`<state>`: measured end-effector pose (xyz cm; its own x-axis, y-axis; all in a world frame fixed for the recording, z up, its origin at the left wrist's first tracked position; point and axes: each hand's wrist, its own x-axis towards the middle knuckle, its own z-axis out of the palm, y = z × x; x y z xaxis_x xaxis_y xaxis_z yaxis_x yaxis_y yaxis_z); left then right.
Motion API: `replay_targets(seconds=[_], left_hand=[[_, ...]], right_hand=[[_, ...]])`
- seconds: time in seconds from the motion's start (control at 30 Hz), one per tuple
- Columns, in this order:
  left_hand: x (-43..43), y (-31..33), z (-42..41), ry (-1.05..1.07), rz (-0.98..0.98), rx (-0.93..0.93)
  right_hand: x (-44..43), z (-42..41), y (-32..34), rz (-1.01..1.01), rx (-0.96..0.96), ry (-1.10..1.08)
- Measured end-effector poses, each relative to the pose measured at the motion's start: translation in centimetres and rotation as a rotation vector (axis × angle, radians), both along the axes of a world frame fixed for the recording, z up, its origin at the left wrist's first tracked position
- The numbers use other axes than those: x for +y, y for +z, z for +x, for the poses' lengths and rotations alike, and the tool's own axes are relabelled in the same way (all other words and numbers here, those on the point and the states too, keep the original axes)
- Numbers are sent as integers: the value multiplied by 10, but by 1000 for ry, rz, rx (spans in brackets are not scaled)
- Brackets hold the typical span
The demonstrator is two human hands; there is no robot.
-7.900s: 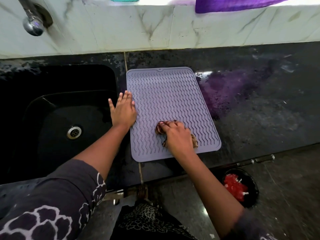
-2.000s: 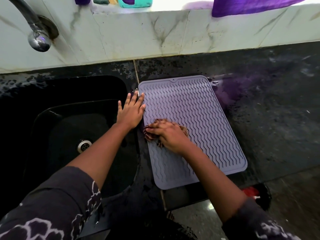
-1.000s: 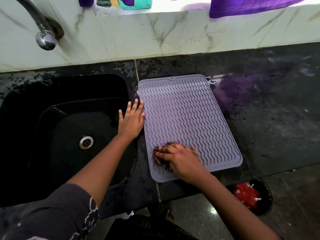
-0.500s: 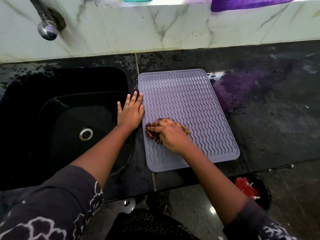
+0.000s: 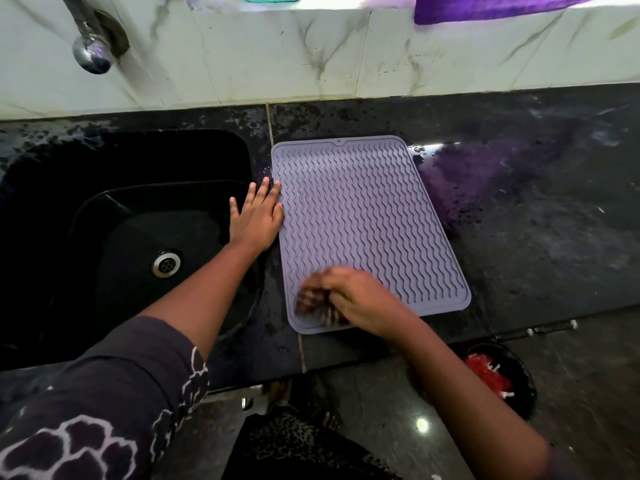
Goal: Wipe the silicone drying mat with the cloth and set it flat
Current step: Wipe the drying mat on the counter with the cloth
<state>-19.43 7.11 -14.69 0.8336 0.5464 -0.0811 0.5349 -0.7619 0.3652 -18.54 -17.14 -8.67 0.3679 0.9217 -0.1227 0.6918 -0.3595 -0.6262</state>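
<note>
mat point(image 5: 363, 220) lies flat on the dark desk point(image 5: 536, 237), centre of frame, just right of the sink point(image 5: 121, 220). left hand point(image 5: 258, 216): fingers straight, palm down on the desk, touching the mat's left edge. right hand point(image 5: 360, 299): fingers curled round the cloth point(image 5: 313, 303), pressing it on the mat's lower-left corner. cloth is blurred.

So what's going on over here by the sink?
A person is wiping a grey silicone drying mat, which lies flat on the dark counter beside the sink. The right hand rubs a bunched cloth over the mat's near left corner, blurred with motion. The left hand rests flat, fingers straight, against the mat's left edge.
</note>
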Motion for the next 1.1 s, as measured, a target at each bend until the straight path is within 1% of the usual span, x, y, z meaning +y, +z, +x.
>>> replay_targets(seconds=[0.03, 0.1, 0.17, 0.23, 0.37, 0.47, 0.53, 0.6, 0.63, 0.73, 0.87, 0.97, 1.1], left_hand=[[0, 0, 0, 0, 2, -1], [0, 0, 0, -1, 10, -5], [0, -1, 0, 0, 17, -2], [0, -1, 0, 1, 18, 1], [0, -1, 1, 3, 14, -4], [0, -2, 1, 3, 19, -5], [0, -2, 1, 1, 21, -3], [-1, -2, 1, 3, 25, 1], [-1, -1, 1, 3, 28, 3], [-1, -1, 1, -3, 28, 8], [-1, 0, 0, -4, 32, 9], [-3, 1, 0, -1, 33, 3], [-3, 2, 0, 2, 32, 3]], right_hand=[[9, 5, -2, 27, -52, -76], [27, 11, -6, -35, -184, -164], [37, 6, -12, -136, -311, -161], [32, -8, -16, -172, -365, -143], [-7, -41, -13, -184, -349, -3], [-24, -38, -2, -218, -207, 89], [-17, -29, 4, -178, -137, 47], [-2, -27, 6, -100, -183, -25], [5, -30, 5, -89, -221, -19], [6, -43, -5, -131, -309, 101], [-35, -34, -9, -173, -302, 132], [-70, -20, -9, -220, -314, 30], [-96, 0, -2, -281, -371, -257]])
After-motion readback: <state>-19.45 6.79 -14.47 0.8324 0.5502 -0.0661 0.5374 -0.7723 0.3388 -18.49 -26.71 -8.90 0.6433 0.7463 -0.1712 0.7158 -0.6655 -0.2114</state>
